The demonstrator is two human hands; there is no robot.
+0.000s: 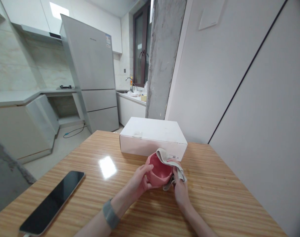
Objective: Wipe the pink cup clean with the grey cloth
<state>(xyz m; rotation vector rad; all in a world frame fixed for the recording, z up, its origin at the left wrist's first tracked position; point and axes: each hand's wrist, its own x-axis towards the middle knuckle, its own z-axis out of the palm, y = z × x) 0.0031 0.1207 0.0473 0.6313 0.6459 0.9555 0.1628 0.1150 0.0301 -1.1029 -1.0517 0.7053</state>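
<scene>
A pink bowl (pixel 157 179) is tilted above the wooden table, its hollow inside facing me. My left hand (pixel 140 180) grips the bowl's left side, with the thumb over the rim and the other fingers underneath. On the right side, my right hand (pixel 181 189) is closed on a light grey cloth (pixel 176 164). The cloth lies over the bowl's right rim and hangs down below it. Some of my right fingers are hidden by the cloth and the bowl.
Behind the bowl a white box (pixel 152 133) stands on the wooden table (pixel 95 197). A smartphone (pixel 53 202) lies at the left with a cable at its lower end. A white wall (pixel 214 82) rises along the right. A fridge (pixel 95 62) stands beyond the table.
</scene>
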